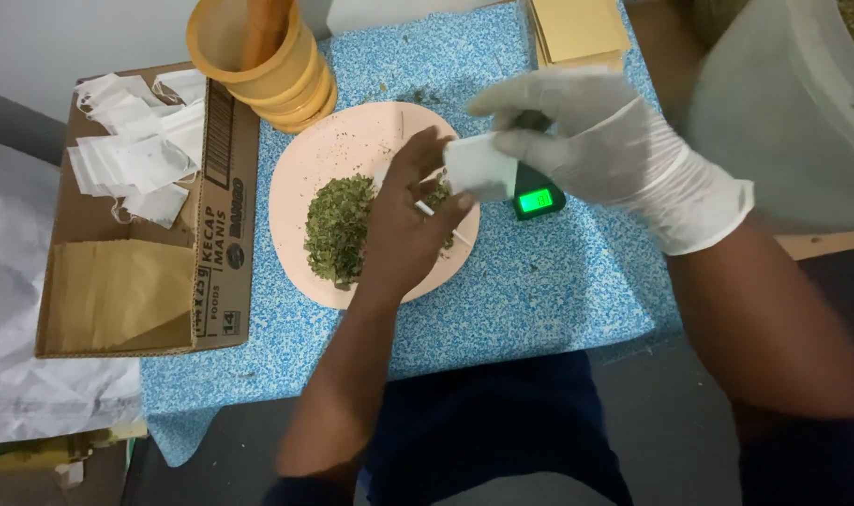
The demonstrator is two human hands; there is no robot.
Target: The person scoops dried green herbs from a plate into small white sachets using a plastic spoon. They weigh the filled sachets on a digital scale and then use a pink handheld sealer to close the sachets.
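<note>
Both hands pinch a small white sachet (479,166) above the pink plate (300,169) of dried herbs (338,230): bare left hand (410,220), gloved right hand (596,141), which perhaps also holds a blurred dark pinch.

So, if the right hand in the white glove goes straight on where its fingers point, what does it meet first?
Most likely the small white bag that the right hand already pinches, then the fingers of the bare left hand on that bag; depth is unclear.

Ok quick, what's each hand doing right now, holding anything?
Left hand: bare, fingers pinched on the small white filter bag, over the pink plate of dried green herbs.
Right hand: white-gloved, gripping the same bag's other side.
</note>
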